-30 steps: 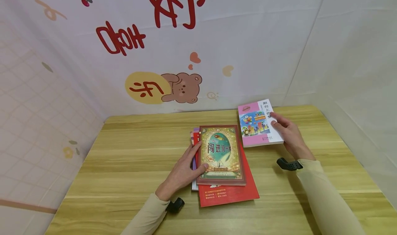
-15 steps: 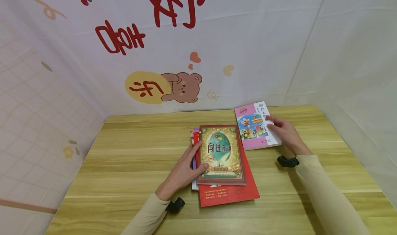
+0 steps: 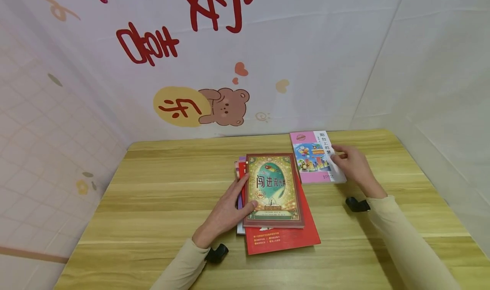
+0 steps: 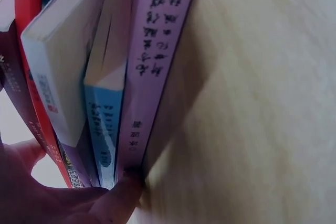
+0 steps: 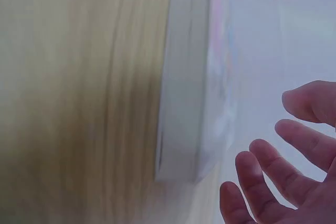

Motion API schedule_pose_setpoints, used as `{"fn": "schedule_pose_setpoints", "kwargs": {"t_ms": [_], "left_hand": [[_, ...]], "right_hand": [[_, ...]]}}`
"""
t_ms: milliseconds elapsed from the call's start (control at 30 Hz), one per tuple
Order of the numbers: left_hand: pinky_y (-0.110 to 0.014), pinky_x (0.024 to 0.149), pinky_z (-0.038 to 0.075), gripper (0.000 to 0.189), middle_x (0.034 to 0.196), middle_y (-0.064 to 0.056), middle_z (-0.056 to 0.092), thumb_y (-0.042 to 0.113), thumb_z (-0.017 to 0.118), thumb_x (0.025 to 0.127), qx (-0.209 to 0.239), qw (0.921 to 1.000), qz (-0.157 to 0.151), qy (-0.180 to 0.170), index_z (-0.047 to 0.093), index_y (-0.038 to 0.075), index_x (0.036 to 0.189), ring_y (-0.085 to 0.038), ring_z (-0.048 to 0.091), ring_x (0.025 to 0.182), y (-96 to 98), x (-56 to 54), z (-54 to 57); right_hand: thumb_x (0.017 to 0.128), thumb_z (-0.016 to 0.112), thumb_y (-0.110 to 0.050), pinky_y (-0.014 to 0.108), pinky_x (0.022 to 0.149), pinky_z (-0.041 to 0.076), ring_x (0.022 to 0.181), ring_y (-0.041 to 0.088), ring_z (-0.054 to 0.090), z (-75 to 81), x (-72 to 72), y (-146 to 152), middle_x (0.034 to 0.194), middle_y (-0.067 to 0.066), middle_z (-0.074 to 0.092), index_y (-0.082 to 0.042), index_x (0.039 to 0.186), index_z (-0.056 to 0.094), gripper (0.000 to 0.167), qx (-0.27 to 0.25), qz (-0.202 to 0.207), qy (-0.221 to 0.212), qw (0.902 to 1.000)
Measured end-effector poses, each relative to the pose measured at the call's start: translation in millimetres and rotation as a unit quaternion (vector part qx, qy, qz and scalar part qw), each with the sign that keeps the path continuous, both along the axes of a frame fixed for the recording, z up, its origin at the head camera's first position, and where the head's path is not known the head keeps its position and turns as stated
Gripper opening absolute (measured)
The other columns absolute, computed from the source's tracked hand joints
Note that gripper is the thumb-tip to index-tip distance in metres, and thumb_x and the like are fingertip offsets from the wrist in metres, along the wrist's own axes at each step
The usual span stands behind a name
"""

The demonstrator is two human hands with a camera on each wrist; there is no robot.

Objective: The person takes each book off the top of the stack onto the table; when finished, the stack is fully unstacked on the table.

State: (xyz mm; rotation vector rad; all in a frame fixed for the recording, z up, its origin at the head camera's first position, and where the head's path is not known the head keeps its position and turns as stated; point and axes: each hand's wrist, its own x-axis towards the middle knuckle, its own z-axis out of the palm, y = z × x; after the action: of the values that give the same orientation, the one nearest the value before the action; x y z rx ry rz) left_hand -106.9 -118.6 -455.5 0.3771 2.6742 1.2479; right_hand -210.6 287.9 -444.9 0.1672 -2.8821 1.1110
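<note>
Along the left of the head frame, a grid-printed wall cloth is met by the wood-grain tabletop. At upper centre-left, a white back cloth is printed with red characters and a brown bear.

At lower centre-left, a beige sleeve and a black wrist device are worn on the left arm. The left edge of the book stack, mid-frame, is gripped by the left hand: thumb laid over the top cover, a fingertip at the purple spine at the stack's other face in the left wrist view. A light-blue spine is sandwiched next to it.

The stack is topped by a brown-framed book; part of a larger red book is exposed beneath, lower right.

Right of centre, a pink-and-white book is laid face up near the tabletop's back edge, just beside the stack. Its right edge is overlapped by fingertips of the right hand; contact can't be told. Nothing is grasped there; fingers are seen spread in the right wrist view.
</note>
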Motion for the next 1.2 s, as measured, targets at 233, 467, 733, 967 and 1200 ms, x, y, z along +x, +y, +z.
{"fn": "schedule_pose_setpoints", "kwargs": {"t_ms": [233,467,733,967,1200], "left_hand": [[-0.061,0.114,0.036,0.084,0.171,-0.011,0.019,0.059,0.063,0.095,-0.002,1.0000,0.005,-0.001,0.023,0.037,0.166,-0.036,0.027,0.153,-1.2,0.9,1.2],[-0.055,0.118,0.032,0.095,0.170,-0.011,0.024,0.056,0.066,0.094,0.006,0.9999,0.013,0.000,0.017,0.022,0.168,-0.033,0.027,0.153,-2.0,1.3,1.4],[-0.055,0.119,0.032,0.098,0.169,-0.013,0.025,0.058,0.066,0.093,0.013,0.9997,0.018,-0.004,0.019,0.016,0.167,-0.033,0.028,0.153,-1.1,1.3,0.4],[-0.057,0.118,0.033,0.095,0.169,-0.012,0.025,0.059,0.064,0.093,0.013,0.9998,0.014,-0.002,0.021,0.017,0.167,-0.033,0.027,0.153,-1.0,1.0,0.2],[-0.057,0.118,0.033,0.094,0.169,-0.013,0.025,0.060,0.063,0.094,0.016,0.9998,0.014,-0.003,0.022,0.017,0.167,-0.035,0.028,0.153,-1.4,0.7,-1.3]], "right_hand": [[0.107,0.056,-0.022,0.064,0.098,0.049,0.118,0.051,0.060,8.1,28.2,-20,0.133,0.031,0.060,0.005,0.151,0.046,0.052,-0.050,0.023,0.014,0.9984],[0.109,0.054,-0.027,0.039,0.092,0.056,0.115,0.043,0.065,9.2,52.3,-38,0.132,0.024,0.064,-0.001,0.154,0.045,0.053,-0.068,0.042,0.026,0.9965],[0.110,0.053,-0.025,0.012,0.092,0.046,0.116,0.031,0.064,9.3,73.5,-57,0.130,0.019,0.066,-0.006,0.154,0.049,0.048,-0.099,0.072,0.035,0.9918],[0.109,0.056,-0.019,0.019,0.094,0.050,0.116,0.031,0.066,8.6,82.8,-70,0.129,0.019,0.067,-0.008,0.154,0.050,0.047,-0.112,0.096,0.031,0.9886],[0.108,0.058,-0.019,0.038,0.094,0.056,0.113,0.030,0.067,4.7,87.2,-80,0.130,0.018,0.067,-0.005,0.151,0.052,0.046,-0.107,0.114,0.024,0.9874]]}}
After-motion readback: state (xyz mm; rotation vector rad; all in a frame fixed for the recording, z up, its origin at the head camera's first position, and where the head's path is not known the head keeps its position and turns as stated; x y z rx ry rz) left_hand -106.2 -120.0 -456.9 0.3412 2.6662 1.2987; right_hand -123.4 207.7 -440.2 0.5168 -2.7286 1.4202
